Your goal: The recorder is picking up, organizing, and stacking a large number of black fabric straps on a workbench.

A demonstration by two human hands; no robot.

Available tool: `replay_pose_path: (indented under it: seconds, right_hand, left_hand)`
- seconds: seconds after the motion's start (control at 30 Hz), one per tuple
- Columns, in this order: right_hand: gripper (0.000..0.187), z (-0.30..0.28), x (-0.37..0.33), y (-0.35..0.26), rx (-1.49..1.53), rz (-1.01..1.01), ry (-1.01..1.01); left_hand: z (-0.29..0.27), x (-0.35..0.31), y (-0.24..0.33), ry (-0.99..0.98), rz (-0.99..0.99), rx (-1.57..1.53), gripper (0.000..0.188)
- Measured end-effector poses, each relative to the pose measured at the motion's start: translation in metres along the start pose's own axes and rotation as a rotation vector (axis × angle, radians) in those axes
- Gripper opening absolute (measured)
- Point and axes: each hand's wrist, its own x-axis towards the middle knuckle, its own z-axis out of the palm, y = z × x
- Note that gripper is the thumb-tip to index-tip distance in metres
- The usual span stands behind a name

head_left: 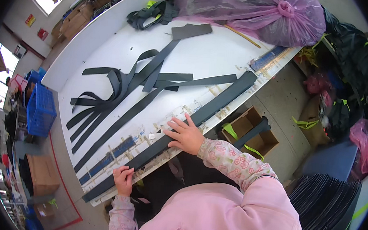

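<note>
From where I stand, one long, flat, dark grey fabric strip [150,151] lies along the near edge of the white surface [221,59], running well past both hands. The right hand [186,135] is spread palm-down across it; the left hand [123,180] has its fingers curled at the near edge, and I cannot tell whether they pinch the cloth. I'd judge the strip light, limp and hardly fragile, apt to skew or wrinkle when pushed, so it is best taken by its two long edges, with a flat palm holding the middle. Beyond it lies a tangle of loose dark fabric strips [146,74], at least five, though overlaps defeat an exact count. Past them I count one dark grey flat piece [192,31], one thin yellowish stick [242,36] and one knotted, translucent pink plastic bag [250,9].
</note>
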Motion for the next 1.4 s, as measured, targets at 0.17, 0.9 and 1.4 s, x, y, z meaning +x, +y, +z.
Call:
replay_pose_path:
  seconds: [0.17,0.9,1.4]
  right_hand:
    - [0.042,-0.082,-0.054,0.135,-0.034,0.457,0.266]
    - [0.048,-0.122,-0.038,0.207,-0.079,0.54,0.444]
    - [0.045,-0.12,-0.025,0.208,-0.118,0.591,0.482]
  left_hand:
    - [0.001,-0.002,0.008,-0.05,-0.018,-0.025,0.012]
    - [-0.019,0.011,0.009,-0.256,-0.094,0.108,0.012]
    - [-0.017,0.01,0.021,-0.205,-0.078,0.105,0.01]
